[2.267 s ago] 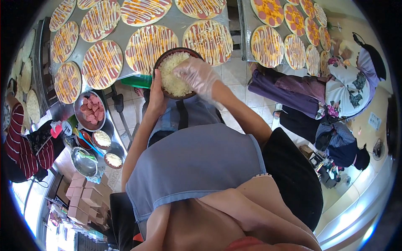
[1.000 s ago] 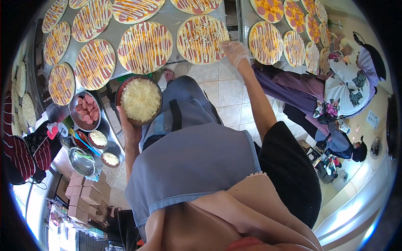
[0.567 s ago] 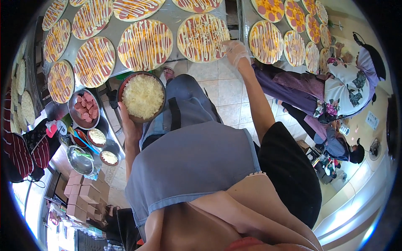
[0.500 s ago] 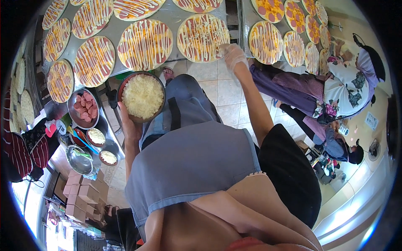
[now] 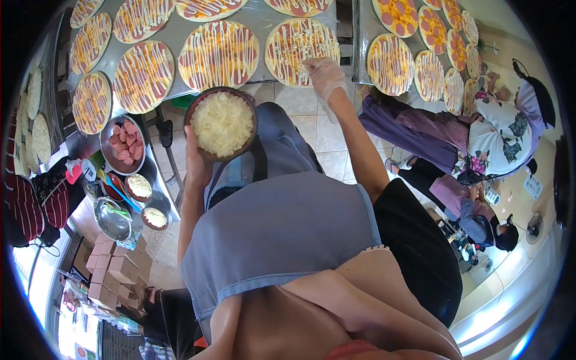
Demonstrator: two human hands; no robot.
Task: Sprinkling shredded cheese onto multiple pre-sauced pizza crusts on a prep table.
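My left hand (image 5: 194,157) grips the side of a dark brown bowl (image 5: 254,129) heaped with pale grated cheese (image 5: 222,124). Over the near edge of a pizza (image 5: 287,43) at the table's front right is my right hand (image 5: 327,78), in a clear plastic glove. Its fingers are bunched together, with grated cheese at the tips, mostly hidden by the fingers. That round carries meat slices, orange shreds and white sauce stripes, and white crumbs lie scattered on it. Left of it lies another pizza (image 5: 219,55) with stripes but no crumbs to be seen.
Several more pizzas cover the metal table (image 5: 258,27) and a second table (image 5: 362,36) at right. At left, a side table holds a bowl of pink meat slices (image 5: 125,147) and small bowls of white shreds (image 5: 139,187). Co-workers (image 5: 492,138) stand at right; cardboard boxes (image 5: 111,267) are stacked lower left.
My right hand has shifted from the pizza's right edge to its near edge, toward the left. The bowl in my left hand has risen closer to the table, and the view has shifted slightly.
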